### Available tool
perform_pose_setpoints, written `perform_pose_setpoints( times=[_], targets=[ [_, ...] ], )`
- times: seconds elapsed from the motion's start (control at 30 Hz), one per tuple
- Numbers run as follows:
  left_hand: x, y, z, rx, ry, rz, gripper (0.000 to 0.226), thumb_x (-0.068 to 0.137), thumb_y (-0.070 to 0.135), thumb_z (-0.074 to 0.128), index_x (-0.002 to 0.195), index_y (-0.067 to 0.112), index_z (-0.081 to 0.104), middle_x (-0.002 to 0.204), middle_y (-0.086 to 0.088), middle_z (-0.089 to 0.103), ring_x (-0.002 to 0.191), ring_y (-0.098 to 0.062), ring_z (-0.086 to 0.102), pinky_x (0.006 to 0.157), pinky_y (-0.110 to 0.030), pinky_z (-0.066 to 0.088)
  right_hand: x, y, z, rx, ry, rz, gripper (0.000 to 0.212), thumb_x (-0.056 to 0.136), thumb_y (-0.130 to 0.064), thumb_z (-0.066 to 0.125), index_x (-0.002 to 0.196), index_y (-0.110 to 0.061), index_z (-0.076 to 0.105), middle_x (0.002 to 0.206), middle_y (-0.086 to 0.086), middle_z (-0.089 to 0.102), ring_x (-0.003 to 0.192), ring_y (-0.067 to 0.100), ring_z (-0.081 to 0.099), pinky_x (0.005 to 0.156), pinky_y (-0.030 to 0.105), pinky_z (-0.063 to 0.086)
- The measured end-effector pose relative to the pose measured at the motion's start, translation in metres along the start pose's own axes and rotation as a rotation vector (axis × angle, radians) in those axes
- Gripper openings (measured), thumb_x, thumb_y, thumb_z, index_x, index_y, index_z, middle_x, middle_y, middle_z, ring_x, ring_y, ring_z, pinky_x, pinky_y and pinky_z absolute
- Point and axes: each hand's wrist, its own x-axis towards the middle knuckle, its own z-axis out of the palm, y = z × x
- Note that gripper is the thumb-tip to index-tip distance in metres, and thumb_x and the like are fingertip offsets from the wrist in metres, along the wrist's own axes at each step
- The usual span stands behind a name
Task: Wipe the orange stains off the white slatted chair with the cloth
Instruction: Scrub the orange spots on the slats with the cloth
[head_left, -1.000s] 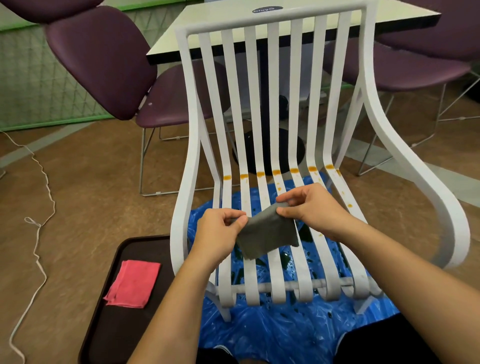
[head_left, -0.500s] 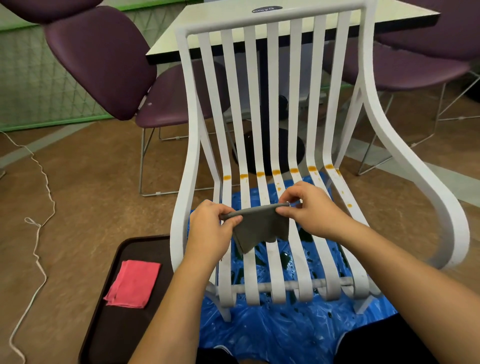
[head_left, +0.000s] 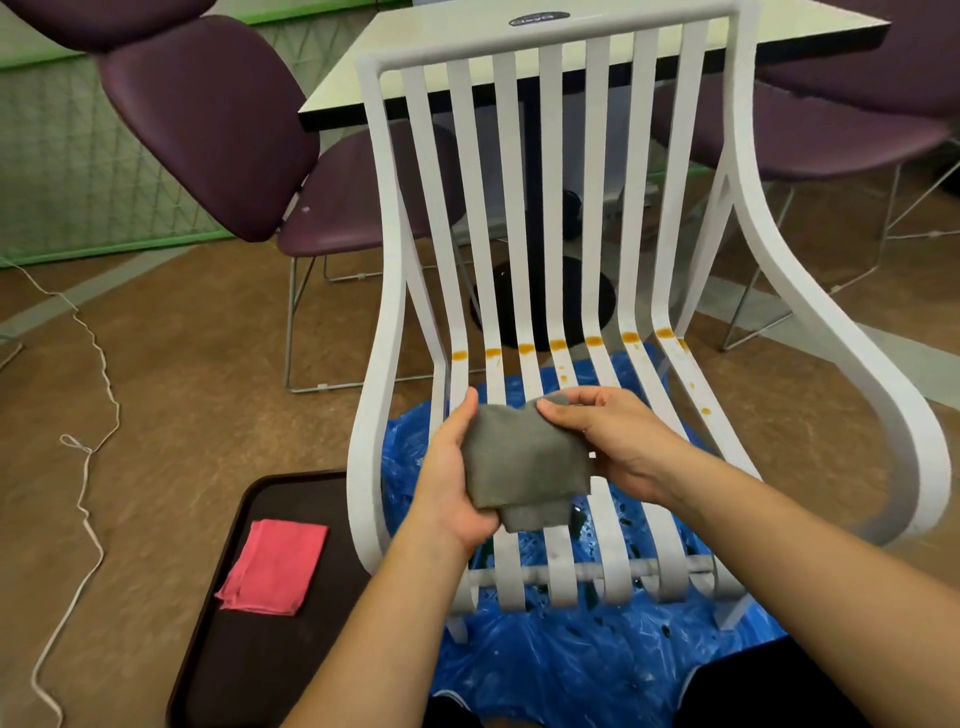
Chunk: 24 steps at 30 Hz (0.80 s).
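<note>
Brown floor all round, and at the far left a white cord (head_left: 88, 467) trails across it in front of a green mesh wall (head_left: 52, 171). Moving right, a purple chair (head_left: 208, 119) sits further back, and nearer us a dark tray (head_left: 249, 665) lies on the floor with a folded pink cloth (head_left: 272, 566) flat on it. Next comes the white slatted chair (head_left: 553, 208), standing on a crumpled blue plastic sheet (head_left: 571, 670), its back toward a pale table (head_left: 805, 23). Orange stains (head_left: 558, 344) run in a row across the slats where the back curves into the seat, and a few smaller spots dot the rightmost slats nearer us. Over the seat, nearer than that row, the left hand (head_left: 449, 478) cups the grey cloth (head_left: 524, 460) from the left and underneath, thumb up along its edge. The cloth is folded, held between both hands. On its right, the right hand (head_left: 623, 441) pinches its top corner between thumb and fingers. Far right, a second purple chair (head_left: 831, 130) sits beyond the white armrest.
</note>
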Motion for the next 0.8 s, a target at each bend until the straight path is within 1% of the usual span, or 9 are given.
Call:
perform_pose_setpoints(
  times=[0.13,0.27,0.4,0.5,0.57,0.63,0.7,0.73,0.8],
  targets=[
    [0.011,-0.017,0.0,0.039,0.008,-0.057,0.043,0.086,0.028,0.076,0.121,0.004,0.07,0.114,-0.02,0.073,0.098,-0.037,0.071,0.089,-0.047,0.057,0.004,0.004,-0.008,-0.158,0.155,-0.016,0.021,0.082,-0.028,0.081,0.099,-0.017,0.073,0.097,0.008,0.074,0.092,0.026,0.071,0.073,0.04,0.061],
    [0.024,-0.03,-0.002,0.132,0.077,-0.071,0.033,0.09,0.005,0.069,0.123,0.002,0.066,0.111,-0.022,0.073,0.096,-0.033,0.071,0.082,-0.044,0.058,0.011,0.002,-0.022,-0.788,0.254,-0.129,0.023,0.083,-0.045,0.077,0.094,-0.025,0.07,0.105,-0.006,0.065,0.098,0.019,0.065,0.072,0.034,0.054],
    [0.036,-0.018,-0.018,0.157,0.306,0.086,0.032,0.089,0.006,0.073,0.118,0.006,0.061,0.108,-0.02,0.071,0.095,-0.036,0.067,0.068,-0.047,0.056,0.013,0.0,-0.032,-0.885,0.3,-0.086,0.026,0.089,-0.053,0.064,0.092,-0.027,0.066,0.087,-0.002,0.072,0.08,0.016,0.07,0.077,0.04,0.059],
    [0.047,-0.011,-0.035,0.321,0.578,0.358,0.028,0.094,0.013,0.07,0.118,0.014,0.056,0.103,-0.007,0.065,0.097,-0.029,0.063,0.078,-0.042,0.056,0.009,0.003,-0.025,-0.905,0.193,-0.028,0.027,0.092,-0.049,0.062,0.1,-0.023,0.064,0.088,-0.003,0.067,0.078,0.018,0.068,0.078,0.041,0.061],
    [0.054,-0.012,-0.041,0.577,0.701,0.574,0.021,0.099,0.015,0.062,0.119,0.011,0.058,0.099,0.0,0.064,0.097,-0.022,0.062,0.082,-0.034,0.05,0.006,0.01,-0.016,-0.942,0.061,0.029,0.031,0.094,-0.047,0.061,0.109,-0.019,0.063,0.095,-0.002,0.063,0.08,0.018,0.065,0.078,0.037,0.06],
    [0.068,-0.019,-0.052,0.89,0.741,0.709,0.031,0.101,0.007,0.053,0.131,0.013,0.057,0.105,-0.001,0.065,0.102,-0.02,0.061,0.084,-0.031,0.045,0.003,0.02,-0.006,-1.002,-0.095,0.092,0.039,0.095,-0.047,0.059,0.12,-0.016,0.06,0.096,-0.001,0.061,0.074,0.017,0.061,0.067,0.033,0.057],
    [0.085,-0.031,-0.067,1.155,0.702,0.693,0.049,0.098,-0.004,0.046,0.143,0.016,0.051,0.123,-0.007,0.063,0.109,-0.021,0.059,0.09,-0.032,0.047,0.001,0.027,0.001,-1.065,-0.217,0.129,0.048,0.094,-0.049,0.058,0.131,-0.018,0.055,0.108,0.001,0.061,0.078,0.016,0.059,0.068,0.03,0.054],
    [0.092,-0.039,-0.073,1.269,0.67,0.652,0.054,0.096,-0.007,0.045,0.144,0.016,0.05,0.134,-0.009,0.058,0.118,-0.024,0.057,0.097,-0.035,0.047,0.0,0.03,0.003,-1.094,-0.248,0.13,0.053,0.093,-0.05,0.058,0.135,-0.019,0.052,0.121,0.002,0.06,0.092,0.017,0.061,0.078,0.031,0.054],
    [0.103,-0.053,-0.084,1.447,0.611,0.582,0.058,0.095,-0.004,0.046,0.15,0.014,0.043,0.159,-0.008,0.036,0.144,-0.029,0.036,0.118,-0.04,0.034,-0.001,0.032,0.004,-1.123,-0.269,0.126,0.058,0.094,-0.049,0.057,0.142,-0.02,0.046,0.14,0.004,0.052,0.117,0.022,0.056,0.096,0.033,0.049]
  ],
)
